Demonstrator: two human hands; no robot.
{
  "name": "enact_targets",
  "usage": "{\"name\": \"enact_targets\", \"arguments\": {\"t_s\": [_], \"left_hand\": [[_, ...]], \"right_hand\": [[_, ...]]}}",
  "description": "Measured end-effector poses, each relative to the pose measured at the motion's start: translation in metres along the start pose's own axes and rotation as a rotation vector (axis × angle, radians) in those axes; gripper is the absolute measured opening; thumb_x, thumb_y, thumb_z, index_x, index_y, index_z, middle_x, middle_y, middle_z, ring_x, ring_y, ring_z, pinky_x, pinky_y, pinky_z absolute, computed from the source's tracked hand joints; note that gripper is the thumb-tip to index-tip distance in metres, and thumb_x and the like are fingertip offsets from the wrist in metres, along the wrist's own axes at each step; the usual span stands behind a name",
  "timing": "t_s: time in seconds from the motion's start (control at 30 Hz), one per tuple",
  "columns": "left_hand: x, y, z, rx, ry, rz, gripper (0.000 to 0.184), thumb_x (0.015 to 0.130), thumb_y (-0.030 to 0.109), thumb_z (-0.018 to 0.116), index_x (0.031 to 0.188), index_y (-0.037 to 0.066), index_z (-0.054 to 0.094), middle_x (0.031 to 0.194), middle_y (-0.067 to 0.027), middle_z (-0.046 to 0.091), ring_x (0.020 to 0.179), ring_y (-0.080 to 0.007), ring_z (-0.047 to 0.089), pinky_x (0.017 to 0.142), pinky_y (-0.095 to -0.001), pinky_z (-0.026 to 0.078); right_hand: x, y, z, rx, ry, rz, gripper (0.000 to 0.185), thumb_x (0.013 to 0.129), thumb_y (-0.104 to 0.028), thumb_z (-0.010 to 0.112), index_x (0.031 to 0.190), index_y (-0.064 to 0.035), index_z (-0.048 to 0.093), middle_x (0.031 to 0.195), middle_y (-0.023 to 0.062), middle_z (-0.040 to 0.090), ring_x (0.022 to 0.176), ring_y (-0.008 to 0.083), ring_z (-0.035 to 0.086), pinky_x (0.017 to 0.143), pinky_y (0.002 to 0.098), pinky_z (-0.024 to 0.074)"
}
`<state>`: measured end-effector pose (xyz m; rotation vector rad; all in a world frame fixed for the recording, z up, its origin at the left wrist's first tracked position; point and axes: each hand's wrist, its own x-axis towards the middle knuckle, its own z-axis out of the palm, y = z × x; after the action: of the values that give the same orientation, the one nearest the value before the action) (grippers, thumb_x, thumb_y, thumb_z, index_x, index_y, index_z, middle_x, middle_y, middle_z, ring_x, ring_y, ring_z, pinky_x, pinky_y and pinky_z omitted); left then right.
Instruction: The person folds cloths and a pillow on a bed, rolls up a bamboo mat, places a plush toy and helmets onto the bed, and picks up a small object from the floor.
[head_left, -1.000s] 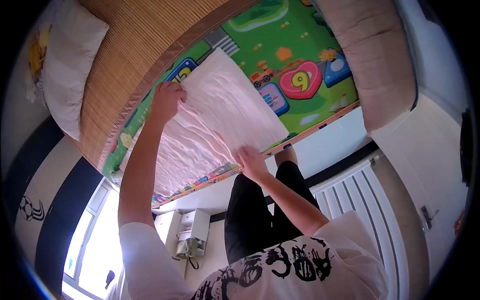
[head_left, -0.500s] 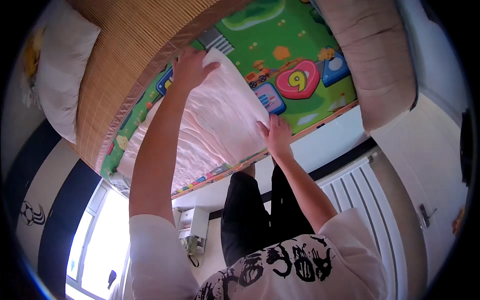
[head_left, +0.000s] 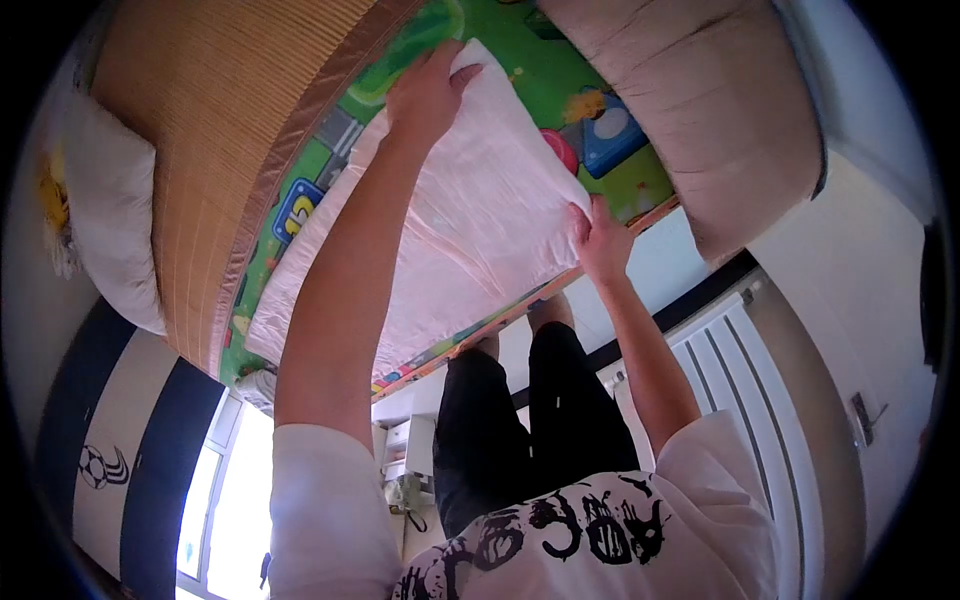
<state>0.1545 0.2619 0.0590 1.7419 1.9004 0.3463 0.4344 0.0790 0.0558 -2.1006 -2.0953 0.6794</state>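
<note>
A pale pinkish-white blanket lies spread over a colourful play mat. My left hand grips its far corner, thumb on top and fingers closed over the edge. At the near right corner, by the mat's front border, my right hand pinches the blanket between thumb and fingers. The edge between both hands is fairly straight. A few soft creases run across the blanket's middle, and my left forearm hides part of it.
A long beige cushion lies at the right end of the mat. Beyond the mat is a woven bamboo mat, with a pale pillow at left. A white radiator and drawers stand below.
Both hands have moved up and right, drawing the blanket toward the beige cushion. It covers more of the mat's printed pictures, and many of its wrinkles have flattened.
</note>
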Motion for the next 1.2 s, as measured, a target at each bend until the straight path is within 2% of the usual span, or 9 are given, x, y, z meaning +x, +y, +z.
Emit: {"name": "enact_targets", "arguments": {"t_s": [0.17, 0.27, 0.4, 0.5, 0.6, 0.7, 0.8, 0.9, 1.2], "left_hand": [[0.027, 0.027, 0.025, -0.006, 0.092, 0.079, 0.041, 0.094, 0.046, 0.067, 0.122, 0.016, 0.064, 0.107, -0.0182, 0.068, 0.097, -0.0409, 0.065, 0.081, -0.0506, 0.052], [0.023, 0.025, 0.03, 0.03, 0.202, 0.117, 0.041, 0.092, 0.046, 0.07, 0.12, 0.016, 0.065, 0.107, -0.0166, 0.067, 0.1, -0.0394, 0.064, 0.085, -0.0496, 0.051], [-0.005, -0.002, 0.013, 0.184, 0.342, 0.152, 0.042, 0.088, 0.045, 0.074, 0.117, 0.015, 0.066, 0.106, -0.0149, 0.066, 0.105, -0.0371, 0.061, 0.092, -0.0495, 0.047], [-0.04, -0.037, -0.002, 0.225, 0.346, 0.049, 0.042, 0.084, 0.044, 0.077, 0.115, 0.018, 0.067, 0.111, -0.0079, 0.061, 0.107, -0.0324, 0.057, 0.097, -0.05, 0.042], [-0.076, -0.058, -0.014, 0.28, 0.336, -0.033, 0.038, 0.086, 0.044, 0.077, 0.109, 0.014, 0.069, 0.098, -0.0076, 0.065, 0.095, -0.0287, 0.064, 0.088, -0.0443, 0.048], [-0.099, -0.048, -0.033, -0.116, 0.191, -0.573, 0.041, 0.089, 0.044, 0.076, 0.101, 0.005, 0.071, 0.08, -0.0079, 0.068, 0.075, -0.0212, 0.065, 0.069, -0.0379, 0.054], [-0.114, -0.065, -0.025, -0.326, 0.203, -0.629, 0.045, 0.09, 0.047, 0.074, 0.09, 0.002, 0.074, 0.063, -0.0057, 0.066, 0.059, -0.018, 0.066, 0.056, -0.034, 0.05], [-0.115, -0.045, -0.028, -0.621, 0.166, -0.691, 0.045, 0.09, 0.045, 0.074, 0.087, 0.0, 0.075, 0.065, -0.0049, 0.067, 0.06, -0.0154, 0.066, 0.056, -0.0323, 0.05], [-0.085, -0.068, -0.02, -0.71, 0.035, -0.842, 0.034, 0.088, 0.035, 0.079, 0.084, 0.002, 0.073, 0.069, -0.0049, 0.069, 0.059, -0.0156, 0.063, 0.059, -0.0311, 0.051]], "right_hand": [[0.021, 0.028, -0.013, -0.058, -0.011, 0.051, 0.026, 0.098, -0.037, 0.064, 0.102, -0.0122, 0.058, 0.077, 0.0149, 0.067, 0.064, 0.0371, 0.067, 0.052, 0.047, 0.0513], [0.022, 0.024, -0.014, -0.021, 0.105, 0.003, 0.028, 0.094, -0.032, 0.068, 0.112, -0.0116, 0.06, 0.099, 0.0163, 0.067, 0.087, 0.0372, 0.068, 0.069, 0.0477, 0.0532], [0.006, -0.005, -0.012, -0.131, 0.239, -0.249, 0.052, 0.088, -0.019, 0.07, 0.138, -0.0125, 0.056, 0.123, 0.0113, 0.054, 0.116, 0.0358, 0.051, 0.097, 0.0547, 0.0401], [-0.014, -0.05, -0.007, 0.068, 0.074, -0.291, 0.05, 0.084, -0.017, 0.071, 0.132, -0.012, 0.058, 0.118, 0.0111, 0.056, 0.112, 0.0341, 0.054, 0.094, 0.051, 0.0431], [-0.034, -0.083, 0.01, 0.186, -0.046, -0.308, 0.045, 0.083, -0.015, 0.071, 0.127, -0.0141, 0.059, 0.112, 0.0099, 0.059, 0.103, 0.031, 0.058, 0.088, 0.0471, 0.0462], [-0.052, -0.091, 0.034, 0.185, -0.012, -0.197, 0.037, 0.084, -0.013, 0.07, 0.119, -0.0128, 0.06, 0.106, 0.01, 0.06, 0.1, 0.0309, 0.059, 0.085, 0.0463, 0.0475], [-0.067, -0.09, 0.051, 0.221, 0.038, -0.158, 0.035, 0.083, -0.011, 0.07, 0.117, -0.0108, 0.06, 0.103, 0.0121, 0.06, 0.098, 0.0325, 0.06, 0.084, 0.0471, 0.0481], [-0.082, -0.091, 0.046, 0.197, 0.001, -0.114, 0.025, 0.086, -0.009, 0.069, 0.109, -0.0069, 0.06, 0.098, 0.0136, 0.063, 0.093, 0.0352, 0.062, 0.083, 0.0494, 0.0498], [-0.088, -0.081, 0.045, 0.312, 0.026, -0.047, 0.015, 0.088, -0.005, 0.07, 0.099, -0.006, 0.059, 0.085, 0.0117, 0.062, 0.076, 0.0301, 0.064, 0.067, 0.0426, 0.0523]]}}
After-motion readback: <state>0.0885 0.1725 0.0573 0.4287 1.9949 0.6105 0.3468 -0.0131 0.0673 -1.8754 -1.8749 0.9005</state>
